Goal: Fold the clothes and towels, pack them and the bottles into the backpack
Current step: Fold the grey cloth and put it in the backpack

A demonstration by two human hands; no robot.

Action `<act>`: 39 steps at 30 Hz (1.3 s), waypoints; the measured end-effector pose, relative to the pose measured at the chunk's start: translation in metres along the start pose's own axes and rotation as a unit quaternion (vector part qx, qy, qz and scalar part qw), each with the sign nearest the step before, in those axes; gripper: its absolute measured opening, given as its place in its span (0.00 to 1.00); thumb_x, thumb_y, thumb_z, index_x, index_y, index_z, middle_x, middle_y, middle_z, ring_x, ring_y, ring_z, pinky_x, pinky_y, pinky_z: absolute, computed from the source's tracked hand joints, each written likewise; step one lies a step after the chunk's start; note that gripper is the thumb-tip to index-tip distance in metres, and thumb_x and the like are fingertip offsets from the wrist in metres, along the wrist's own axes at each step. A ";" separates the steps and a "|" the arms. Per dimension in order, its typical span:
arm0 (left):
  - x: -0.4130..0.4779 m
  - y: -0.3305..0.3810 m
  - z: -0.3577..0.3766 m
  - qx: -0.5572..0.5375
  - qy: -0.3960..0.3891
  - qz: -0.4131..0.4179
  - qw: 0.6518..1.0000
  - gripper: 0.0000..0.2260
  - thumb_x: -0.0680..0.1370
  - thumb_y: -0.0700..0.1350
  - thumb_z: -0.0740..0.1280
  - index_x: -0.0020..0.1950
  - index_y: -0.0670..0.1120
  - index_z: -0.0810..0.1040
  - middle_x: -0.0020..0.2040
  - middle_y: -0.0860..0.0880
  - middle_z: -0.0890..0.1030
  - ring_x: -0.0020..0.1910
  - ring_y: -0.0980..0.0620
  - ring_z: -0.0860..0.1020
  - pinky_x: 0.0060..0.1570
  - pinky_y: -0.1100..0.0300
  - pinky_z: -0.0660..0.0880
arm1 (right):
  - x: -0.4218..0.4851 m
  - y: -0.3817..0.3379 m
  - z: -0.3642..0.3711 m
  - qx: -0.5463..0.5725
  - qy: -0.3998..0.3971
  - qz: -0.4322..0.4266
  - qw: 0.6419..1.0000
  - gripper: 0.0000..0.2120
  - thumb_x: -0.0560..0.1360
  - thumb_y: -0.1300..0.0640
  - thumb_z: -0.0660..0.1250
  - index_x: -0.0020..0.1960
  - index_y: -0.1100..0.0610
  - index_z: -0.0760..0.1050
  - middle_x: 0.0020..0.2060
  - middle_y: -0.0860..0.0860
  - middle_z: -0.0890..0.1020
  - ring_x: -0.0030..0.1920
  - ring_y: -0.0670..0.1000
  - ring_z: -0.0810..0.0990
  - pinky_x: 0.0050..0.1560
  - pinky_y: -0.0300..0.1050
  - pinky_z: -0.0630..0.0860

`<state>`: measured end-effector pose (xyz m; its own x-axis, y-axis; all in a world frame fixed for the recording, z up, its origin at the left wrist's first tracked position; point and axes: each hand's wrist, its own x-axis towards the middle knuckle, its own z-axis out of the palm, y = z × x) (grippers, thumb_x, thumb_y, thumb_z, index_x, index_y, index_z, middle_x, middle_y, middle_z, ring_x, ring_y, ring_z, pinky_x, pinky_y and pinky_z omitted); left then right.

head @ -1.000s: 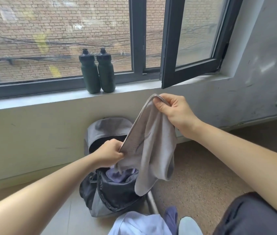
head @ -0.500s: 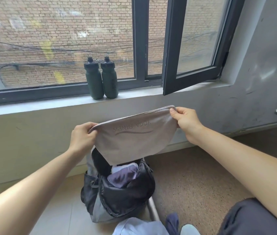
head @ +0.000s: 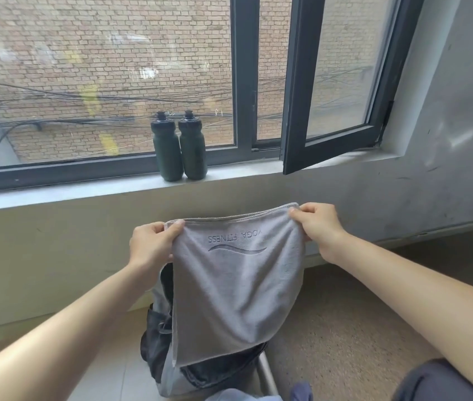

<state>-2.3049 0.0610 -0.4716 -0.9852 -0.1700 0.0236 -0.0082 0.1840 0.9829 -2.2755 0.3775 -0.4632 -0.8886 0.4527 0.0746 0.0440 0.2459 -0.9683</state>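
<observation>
Mid-task: my left hand and right hand each pinch a top corner of the grey microfibre towel, which hangs unfolded over the black-and-grey fabric backpack on the floor, contents hidden; two dark green plastic bottles on the pale windowsill are not yet packed.

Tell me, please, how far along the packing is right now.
Done: unclear; the grey towel hides the inside of the backpack. In hand: left hand and right hand pinch its top corners, spread out. Left: both bottles stand on the windowsill; pale cloth lies outside the bag.
</observation>
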 end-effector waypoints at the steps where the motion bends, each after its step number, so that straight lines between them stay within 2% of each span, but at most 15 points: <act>1: -0.004 0.004 0.005 -0.022 -0.007 -0.001 1.000 0.19 0.77 0.51 0.76 0.34 0.40 0.77 0.37 0.45 0.80 0.35 0.49 0.77 0.28 0.59 0.79 | -0.005 -0.004 0.002 0.008 -0.013 -0.003 1.000 0.11 0.74 0.53 0.73 0.37 0.58 0.80 0.35 0.52 0.81 0.38 0.50 0.77 0.38 0.47 0.78; 3: -0.016 0.013 0.016 -0.043 -0.032 0.003 0.999 0.16 0.78 0.48 0.75 0.34 0.46 0.74 0.35 0.47 0.78 0.31 0.51 0.76 0.27 0.62 0.77 | -0.018 -0.014 0.008 0.032 -0.051 -0.011 0.998 0.08 0.77 0.57 0.72 0.40 0.58 0.79 0.36 0.53 0.80 0.36 0.50 0.77 0.34 0.43 0.78; 7: -0.038 0.023 0.034 -0.041 -0.115 0.025 0.992 0.11 0.79 0.46 0.74 0.39 0.44 0.78 0.30 0.51 0.77 0.26 0.57 0.74 0.30 0.64 0.78 | -0.044 -0.031 0.019 0.055 -0.146 -0.033 0.987 0.07 0.78 0.59 0.72 0.42 0.59 0.79 0.35 0.55 0.79 0.33 0.50 0.76 0.33 0.43 0.78; 10: -0.050 0.028 0.045 -0.051 -0.161 0.040 0.985 0.08 0.79 0.45 0.73 0.43 0.41 0.82 0.33 0.49 0.78 0.29 0.57 0.75 0.35 0.65 0.80 | -0.059 -0.039 0.028 0.059 -0.209 -0.055 0.974 0.07 0.78 0.59 0.73 0.42 0.59 0.80 0.35 0.56 0.79 0.33 0.50 0.77 0.34 0.44 0.78; 14: -0.060 0.030 0.054 -0.066 -0.189 0.061 0.978 0.09 0.80 0.43 0.72 0.49 0.37 0.83 0.37 0.49 0.81 0.34 0.59 0.77 0.38 0.66 0.79 | -0.073 -0.044 0.037 0.045 -0.253 -0.084 0.963 0.09 0.78 0.58 0.73 0.49 0.65 0.79 0.37 0.55 0.81 0.36 0.52 0.78 0.36 0.43 0.79; 18: -0.064 0.032 0.052 -0.072 -0.189 0.064 0.977 0.10 0.80 0.43 0.72 0.51 0.35 0.83 0.41 0.45 0.84 0.38 0.54 0.79 0.38 0.65 0.78 | -0.075 -0.048 0.033 0.036 -0.298 -0.082 0.950 0.06 0.77 0.61 0.68 0.46 0.64 0.80 0.38 0.58 0.82 0.39 0.55 0.81 0.46 0.54 0.81; 20: -0.065 0.034 0.048 -0.080 -0.202 0.060 0.974 0.09 0.81 0.43 0.71 0.50 0.37 0.83 0.42 0.45 0.85 0.38 0.54 0.81 0.38 0.64 0.79 | -0.075 -0.050 0.031 0.034 -0.295 -0.087 0.951 0.10 0.72 0.63 0.62 0.45 0.64 0.81 0.43 0.59 0.83 0.41 0.57 0.83 0.47 0.55 0.82; 23: -0.068 0.037 0.046 -0.079 -0.226 0.062 0.969 0.09 0.81 0.43 0.70 0.52 0.37 0.82 0.44 0.44 0.86 0.39 0.55 0.83 0.39 0.63 0.80 | -0.077 -0.049 0.032 -0.042 -0.247 -0.175 0.952 0.07 0.74 0.67 0.68 0.44 0.57 0.80 0.53 0.53 0.77 0.44 0.59 0.84 0.45 0.52 0.85; 25: -0.071 0.039 0.046 -0.082 -0.236 0.065 0.966 0.10 0.81 0.42 0.69 0.54 0.35 0.82 0.44 0.43 0.86 0.40 0.53 0.84 0.40 0.61 0.82 | -0.078 -0.051 0.032 -0.084 -0.237 -0.213 0.944 0.11 0.73 0.67 0.71 0.49 0.53 0.76 0.60 0.50 0.75 0.40 0.58 0.85 0.43 0.54 0.85; 27: -0.074 0.042 0.045 -0.084 -0.246 0.069 0.963 0.09 0.81 0.41 0.70 0.53 0.35 0.83 0.44 0.43 0.87 0.40 0.52 0.85 0.40 0.61 0.81 | -0.079 -0.054 0.030 -0.100 -0.254 -0.213 0.938 0.17 0.73 0.67 0.70 0.56 0.52 0.73 0.63 0.48 0.76 0.38 0.57 0.85 0.37 0.53 0.85; 30: -0.076 0.043 0.044 -0.083 -0.252 0.077 0.961 0.08 0.81 0.42 0.71 0.52 0.37 0.84 0.44 0.42 0.87 0.41 0.52 0.84 0.42 0.60 0.81 | -0.079 -0.056 0.029 -0.109 -0.310 -0.177 0.928 0.17 0.76 0.67 0.66 0.62 0.54 0.74 0.52 0.53 0.83 0.31 0.57 0.83 0.32 0.51 0.83; 32: -0.076 0.044 0.043 -0.088 -0.254 0.078 0.960 0.08 0.80 0.43 0.71 0.53 0.38 0.85 0.46 0.41 0.87 0.43 0.49 0.84 0.46 0.56 0.83 | -0.079 -0.056 0.029 -0.111 -0.311 -0.172 0.928 0.12 0.77 0.66 0.65 0.58 0.57 0.79 0.40 0.58 0.86 0.30 0.57 0.84 0.34 0.53 0.83; 34: -0.075 0.044 0.041 -0.095 -0.253 0.082 0.959 0.08 0.79 0.43 0.73 0.54 0.39 0.84 0.46 0.42 0.87 0.45 0.49 0.85 0.48 0.54 0.83 | -0.078 -0.057 0.028 -0.103 -0.288 -0.172 0.937 0.07 0.78 0.65 0.66 0.53 0.58 0.81 0.34 0.59 0.85 0.29 0.56 0.83 0.33 0.51 0.82; 37: -0.072 0.038 0.039 -0.022 -0.248 0.120 0.961 0.13 0.72 0.47 0.77 0.55 0.46 0.83 0.46 0.43 0.87 0.45 0.47 0.85 0.51 0.48 0.84 | -0.075 -0.059 0.025 -0.077 -0.256 -0.153 0.951 0.05 0.78 0.65 0.67 0.48 0.61 0.81 0.33 0.61 0.84 0.28 0.53 0.82 0.31 0.46 0.80; 39: -0.071 0.032 0.041 0.041 -0.240 0.142 0.959 0.13 0.69 0.49 0.76 0.53 0.51 0.84 0.44 0.44 0.87 0.45 0.41 0.85 0.53 0.41 0.83 | -0.075 -0.059 0.023 -0.070 -0.248 -0.148 0.955 0.05 0.78 0.67 0.65 0.48 0.63 0.81 0.34 0.63 0.84 0.28 0.53 0.82 0.30 0.46 0.79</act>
<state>-2.2421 0.1186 -0.4496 -0.9147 0.3605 0.1825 0.2789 0.2365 0.9308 -2.2222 0.3095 -0.4172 -0.9769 -0.1081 0.1842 -0.2130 0.4287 -0.8780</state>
